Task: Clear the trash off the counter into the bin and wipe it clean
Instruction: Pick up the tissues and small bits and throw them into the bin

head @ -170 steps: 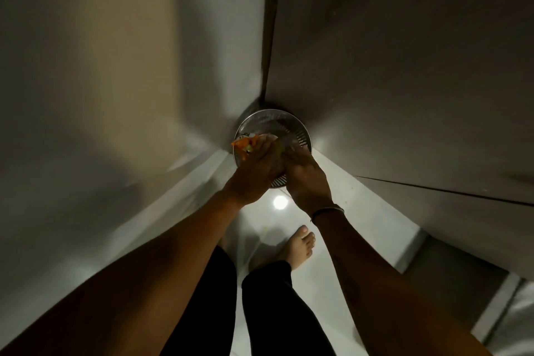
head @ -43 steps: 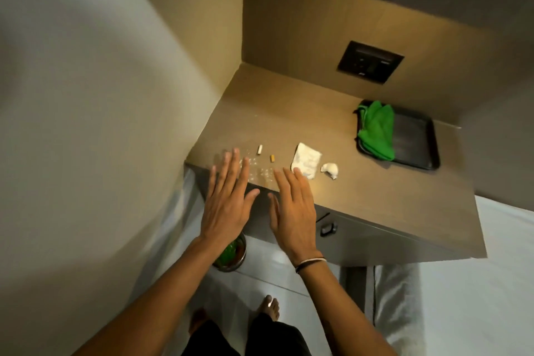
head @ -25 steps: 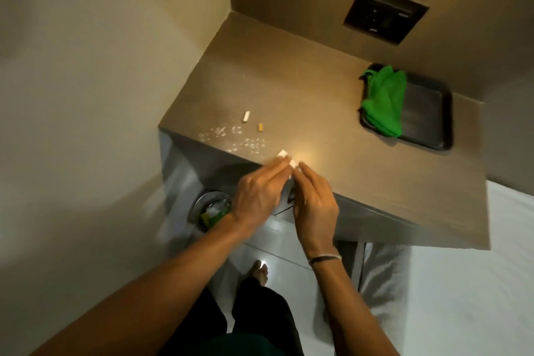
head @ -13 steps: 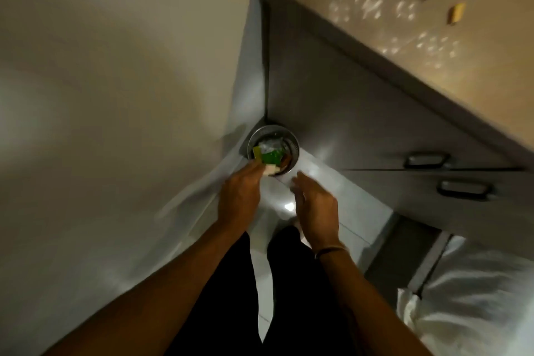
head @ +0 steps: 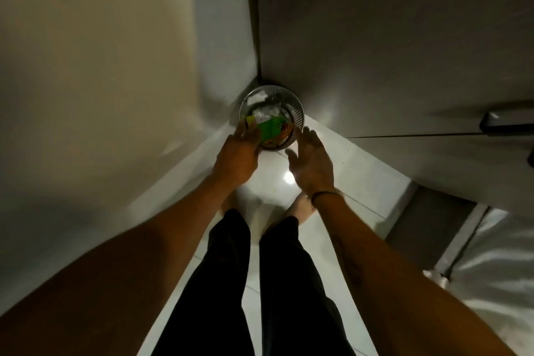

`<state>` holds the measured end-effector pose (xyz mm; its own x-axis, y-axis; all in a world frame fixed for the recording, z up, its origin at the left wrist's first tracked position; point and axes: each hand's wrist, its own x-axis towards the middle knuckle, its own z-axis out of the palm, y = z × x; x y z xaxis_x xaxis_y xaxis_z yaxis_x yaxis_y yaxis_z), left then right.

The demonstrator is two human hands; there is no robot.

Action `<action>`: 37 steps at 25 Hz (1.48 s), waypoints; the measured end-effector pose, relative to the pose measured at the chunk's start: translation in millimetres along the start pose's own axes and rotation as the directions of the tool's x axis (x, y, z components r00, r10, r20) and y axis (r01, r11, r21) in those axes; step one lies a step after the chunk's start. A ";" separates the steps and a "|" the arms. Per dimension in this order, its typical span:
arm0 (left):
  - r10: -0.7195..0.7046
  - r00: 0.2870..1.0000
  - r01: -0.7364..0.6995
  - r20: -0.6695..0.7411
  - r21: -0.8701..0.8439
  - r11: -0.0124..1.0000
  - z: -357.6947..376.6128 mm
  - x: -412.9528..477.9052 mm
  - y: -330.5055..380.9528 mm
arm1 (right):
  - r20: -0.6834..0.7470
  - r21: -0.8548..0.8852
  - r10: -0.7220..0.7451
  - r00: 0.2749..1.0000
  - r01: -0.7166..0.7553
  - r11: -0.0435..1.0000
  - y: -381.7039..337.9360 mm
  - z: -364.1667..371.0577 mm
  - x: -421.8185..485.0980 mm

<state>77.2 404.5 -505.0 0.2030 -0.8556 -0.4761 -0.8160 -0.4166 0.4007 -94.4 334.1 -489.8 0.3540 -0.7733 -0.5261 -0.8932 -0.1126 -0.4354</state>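
Note:
A small round metal bin (head: pixel 297 110) stands on the floor in the corner between the wall and the cabinet. Inside it lie a green wrapper (head: pixel 270 128), white crumpled paper (head: pixel 267 111) and orange scraps. My left hand (head: pixel 237 157) hovers at the bin's near left rim, fingers loosely spread, nothing visible in it. My right hand (head: pixel 310 163) hangs open just before the bin's right rim, fingers apart and empty. The counter top is out of view.
The grey cabinet front (head: pixel 390 46) with a drawer handle (head: pixel 508 121) rises on the right. A pale wall (head: pixel 95 72) closes the left. My legs in dark trousers and bare feet stand on the glossy white floor (head: pixel 355 176). White bedding (head: pixel 500 266) lies at lower right.
The white scrap my left hand held over the bin is gone from the hand. Both hands now hang open at the rim. The view has tilted down, and the counter top has left the frame.

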 end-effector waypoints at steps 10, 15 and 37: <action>0.186 0.963 -0.171 -0.197 0.090 0.981 -63.1 -52.2 67.9 | -0.143 -0.091 -0.158 0.977 0.146 0.985 -54.5 -82.0 -61.6; 0.259 0.927 -0.231 -0.272 0.132 0.964 -163.4 -97.6 122.3 | -0.375 -0.162 -0.274 0.886 0.229 0.960 -97.8 -170.3 -111.1; 0.407 0.795 -0.298 -0.450 0.295 0.908 -388.9 -5.1 324.1 | -0.681 -0.194 -0.181 0.709 0.063 0.979 -146.1 -418.2 -78.4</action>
<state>22.1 154.4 -68.3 0.0729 -0.9879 0.1369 -0.9610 -0.0329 0.2745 -107.7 150.2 -79.4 0.2234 -0.9533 0.2033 -0.9061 -0.2800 -0.3171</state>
